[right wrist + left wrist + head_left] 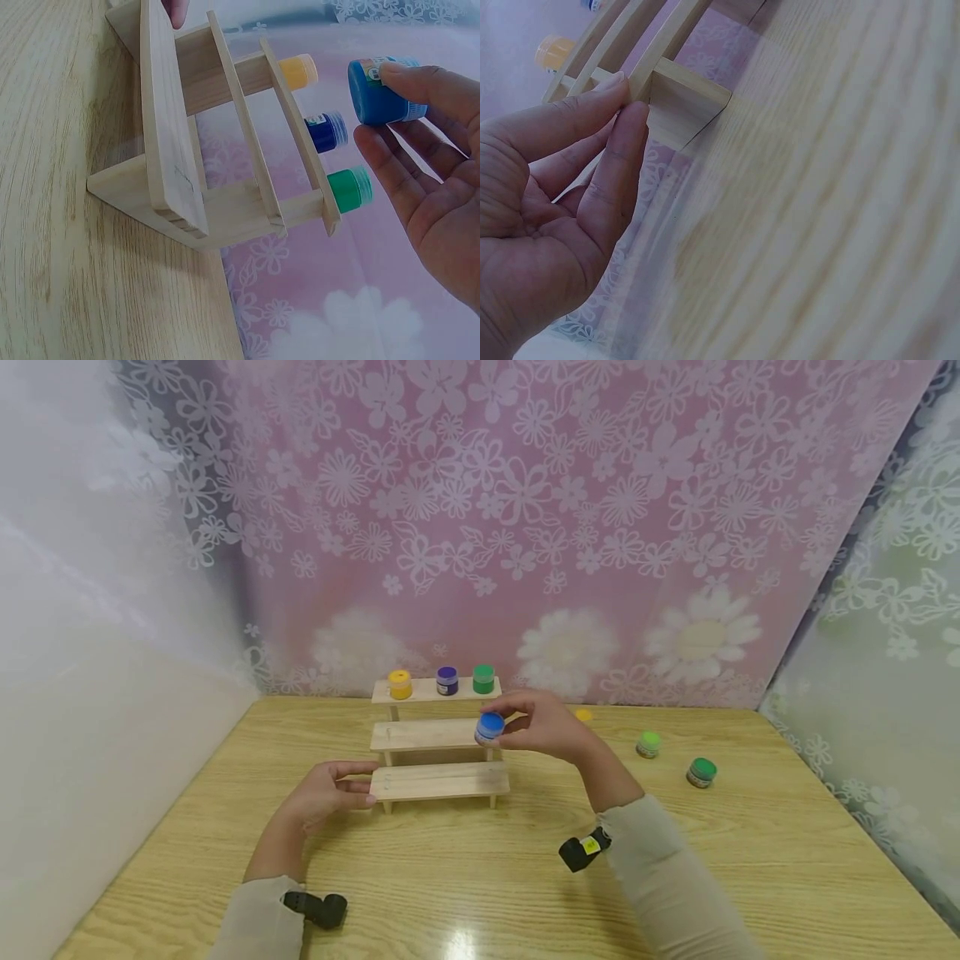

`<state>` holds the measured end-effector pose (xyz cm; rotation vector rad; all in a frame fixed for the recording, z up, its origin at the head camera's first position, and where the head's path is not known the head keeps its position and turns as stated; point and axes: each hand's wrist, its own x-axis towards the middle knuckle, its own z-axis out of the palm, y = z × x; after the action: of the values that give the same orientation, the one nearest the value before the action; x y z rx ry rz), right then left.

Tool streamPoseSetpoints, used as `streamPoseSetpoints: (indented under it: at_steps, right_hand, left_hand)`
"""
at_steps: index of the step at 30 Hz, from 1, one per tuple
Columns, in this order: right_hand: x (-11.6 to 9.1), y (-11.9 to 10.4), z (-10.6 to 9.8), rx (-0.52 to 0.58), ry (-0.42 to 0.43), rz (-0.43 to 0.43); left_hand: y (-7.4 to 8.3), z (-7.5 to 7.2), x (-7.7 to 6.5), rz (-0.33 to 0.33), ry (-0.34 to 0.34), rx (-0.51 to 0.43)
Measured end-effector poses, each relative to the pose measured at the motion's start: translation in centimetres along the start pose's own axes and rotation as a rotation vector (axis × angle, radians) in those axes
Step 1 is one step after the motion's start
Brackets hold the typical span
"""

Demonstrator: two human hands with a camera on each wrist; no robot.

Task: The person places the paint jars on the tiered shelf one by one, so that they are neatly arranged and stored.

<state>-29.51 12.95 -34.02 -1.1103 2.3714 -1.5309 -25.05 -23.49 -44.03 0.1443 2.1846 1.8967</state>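
A small wooden three-step display stand (442,783) stands on the table. My left hand (324,793) pinches the left end of its lowest step; in the left wrist view, thumb and fingertips (634,120) meet at that edge. My right hand (546,725) grips a blue paint jar (491,727) near the right end of the middle step. The right wrist view shows this jar (382,94) apart from the steps, between thumb and fingers. Along the top step sit a yellow paint jar (400,685), a dark blue one (447,681) and a green one (483,679).
To the right on the table are a light green jar (648,744) and a dark green jar (702,772). A yellow lid (583,715) shows partly behind my right wrist. A pink flowered curtain (480,527) hangs along the table's back edge.
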Motion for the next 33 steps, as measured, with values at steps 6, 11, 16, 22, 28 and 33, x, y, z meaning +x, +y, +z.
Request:
streamPoseSetpoints:
  at_steps: [6, 11, 16, 22, 28, 33]
  right_hand:
    - [0.8, -0.3, 0.6, -0.015, -0.008, 0.004]
    - [1.3, -0.8, 1.1, 0.0, -0.022, 0.004]
    - [2.0, -0.3, 1.4, -0.007, -0.041, 0.013]
    - [2.9, -0.6, 1.9, -0.019, -0.054, 0.023]
    - [4.1, -0.7, 2.8, -0.024, -0.059, 0.04]
    - [4.9, -0.8, 3.7, -0.026, -0.063, 0.063]
  left_hand:
    - [0.1, 0.0, -0.1, 0.005, -0.003, 0.004]
    - [0.1, 0.1, -0.2, 0.002, 0.0, 0.005]
    - [0.3, 0.1, -0.2, -0.003, 0.008, 0.017]
    - [0.2, 0.1, -0.1, -0.003, 0.006, 0.013]
    - [0.2, 0.0, -0.1, 0.001, -0.003, 0.016]
    - [0.3, 0.2, -0.2, -0.005, 0.004, 0.019]
